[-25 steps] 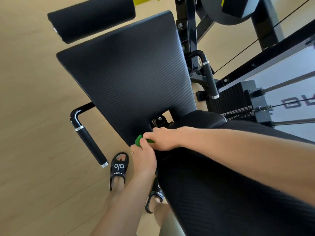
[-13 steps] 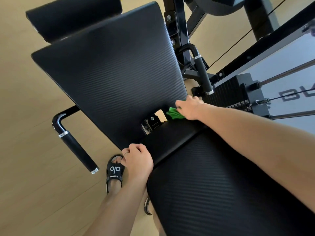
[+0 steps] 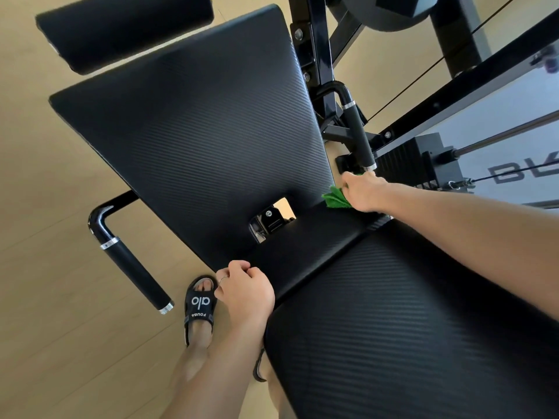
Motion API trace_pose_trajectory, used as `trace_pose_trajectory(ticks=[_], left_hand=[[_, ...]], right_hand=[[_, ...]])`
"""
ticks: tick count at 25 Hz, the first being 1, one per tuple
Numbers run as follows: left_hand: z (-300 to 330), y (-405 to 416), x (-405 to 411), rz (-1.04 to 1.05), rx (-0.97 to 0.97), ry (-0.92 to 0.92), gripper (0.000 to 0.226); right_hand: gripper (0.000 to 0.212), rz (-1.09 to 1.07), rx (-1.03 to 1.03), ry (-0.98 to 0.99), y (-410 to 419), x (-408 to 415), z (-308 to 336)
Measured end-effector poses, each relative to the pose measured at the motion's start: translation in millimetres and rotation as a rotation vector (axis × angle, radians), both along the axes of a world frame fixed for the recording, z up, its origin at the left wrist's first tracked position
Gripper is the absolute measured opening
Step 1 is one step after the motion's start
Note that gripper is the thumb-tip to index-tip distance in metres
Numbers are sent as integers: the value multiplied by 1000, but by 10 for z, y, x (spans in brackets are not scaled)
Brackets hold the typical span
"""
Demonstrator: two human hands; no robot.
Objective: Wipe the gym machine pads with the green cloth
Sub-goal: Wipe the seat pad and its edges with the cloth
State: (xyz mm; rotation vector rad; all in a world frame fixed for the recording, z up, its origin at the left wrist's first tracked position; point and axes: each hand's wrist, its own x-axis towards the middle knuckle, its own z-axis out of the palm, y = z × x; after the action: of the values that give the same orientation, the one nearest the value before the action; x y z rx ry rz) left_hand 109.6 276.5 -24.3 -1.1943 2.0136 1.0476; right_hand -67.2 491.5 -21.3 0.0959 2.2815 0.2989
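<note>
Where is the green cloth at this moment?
In the head view, the green cloth is held under the right hand at the right edge of the large back pad, just below the right handle.

Bare arms; ring [image 3: 223, 278] on left grip [image 3: 246, 293]; blk "alo" slide [image 3: 200, 303], poss. pair.

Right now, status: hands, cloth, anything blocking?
Right hand grips green cloth at the flat pad's right corner. Left hand curled at the pad's near-left edge. Side handle right beside the cloth hand.
</note>
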Motion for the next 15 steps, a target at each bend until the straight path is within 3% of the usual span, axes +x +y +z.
trace_pose_trajectory(ticks=[4,7,12,15], left_hand=[[-66,3,19,44,-6,25,19],[-95,-4,24,34,-18,25,20],[-92,-63,30,-39,22,19,30],[-71,-192,109,-27,87,27,39]], right_hand=[[35,-53,-78,-6,-161,-136,-467],[37,17,-24,29,-351,-79,-573],[34,275,-207,-264,-1070,301,-425],[33,365,-297,-331,-1343,550,-151]])
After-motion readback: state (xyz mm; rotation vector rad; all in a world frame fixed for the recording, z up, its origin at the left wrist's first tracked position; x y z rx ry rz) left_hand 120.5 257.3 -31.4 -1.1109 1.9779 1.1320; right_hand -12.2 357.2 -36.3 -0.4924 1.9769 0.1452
